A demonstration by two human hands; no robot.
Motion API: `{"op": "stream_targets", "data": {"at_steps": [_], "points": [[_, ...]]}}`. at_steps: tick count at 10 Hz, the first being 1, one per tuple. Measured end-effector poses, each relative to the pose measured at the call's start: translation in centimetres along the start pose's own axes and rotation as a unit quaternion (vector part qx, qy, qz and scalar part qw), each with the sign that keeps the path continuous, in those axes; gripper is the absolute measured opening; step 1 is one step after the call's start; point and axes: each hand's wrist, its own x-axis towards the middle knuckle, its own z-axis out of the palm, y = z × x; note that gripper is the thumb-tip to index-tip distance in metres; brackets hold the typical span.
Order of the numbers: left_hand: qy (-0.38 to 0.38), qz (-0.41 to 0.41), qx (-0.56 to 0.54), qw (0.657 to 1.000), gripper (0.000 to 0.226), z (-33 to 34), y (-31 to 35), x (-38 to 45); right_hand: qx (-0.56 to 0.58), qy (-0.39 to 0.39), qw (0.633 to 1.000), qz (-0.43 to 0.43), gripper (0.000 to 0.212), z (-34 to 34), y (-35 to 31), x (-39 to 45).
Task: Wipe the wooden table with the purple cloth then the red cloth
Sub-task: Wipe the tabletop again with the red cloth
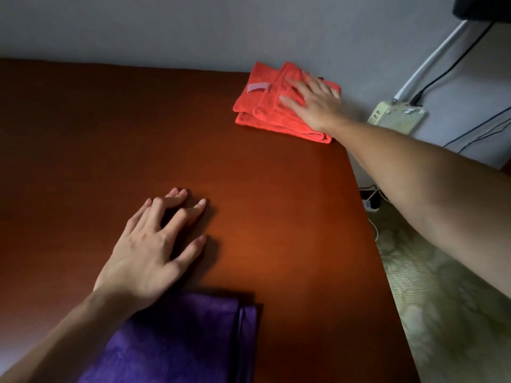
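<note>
We have our right hand (pixel 312 105) laid flat on the red cloth (pixel 265 106), fingers spread and pressing down rather than gripping; the hand is blurred, so we cannot say for certain whether any fingertip has hooked a fold. Our left hand (pixel 154 244) rests on the bare wooden table (pixel 262 217), fingers splayed open and holding nothing, with its wrist just above the folded purple cloth (pixel 179 341) at the near edge.

The main risk, as we judge it, is at the far right corner. The red cloth lies folded in several layers close to both the wall (pixel 166 29) and the table's right edge, its lower corner almost at that edge. A push to the right would slide it off onto the patterned floor (pixel 442 299), or the layers could shear apart and bunch under our palm instead of wiping evenly. A hard sweep toward the wall could also carry our knuckles against it, near the pale box (pixel 395 120) and its cables (pixel 431 73) mounted just beyond the corner.

Open room lies to the left and toward us: the whole middle and left of the table is bare. The purple cloth and our left hand are the only things standing in a long pull toward the near edge.
</note>
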Motion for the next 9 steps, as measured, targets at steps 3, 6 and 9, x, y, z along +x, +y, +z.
{"op": "stream_targets", "data": {"at_steps": [3, 6, 9], "points": [[0.004, -0.019, 0.033, 0.999, 0.065, -0.4, 1.1, -0.3, 0.005, 0.031, 0.994, 0.105, 0.073, 1.1, -2.7, -13.3], [0.085, -0.101, 0.019, 0.991, 0.043, -0.2, 4.4, -6.0, -0.037, 0.071, 0.997, 0.016, 0.074, 1.7, -4.1, -33.2], [0.054, -0.094, 0.036, 0.993, 0.05, 1.4, 8.6, -16.7, -0.032, 0.02, 0.999, -0.028, 0.068, 0.6, -6.2, -43.1]]}}
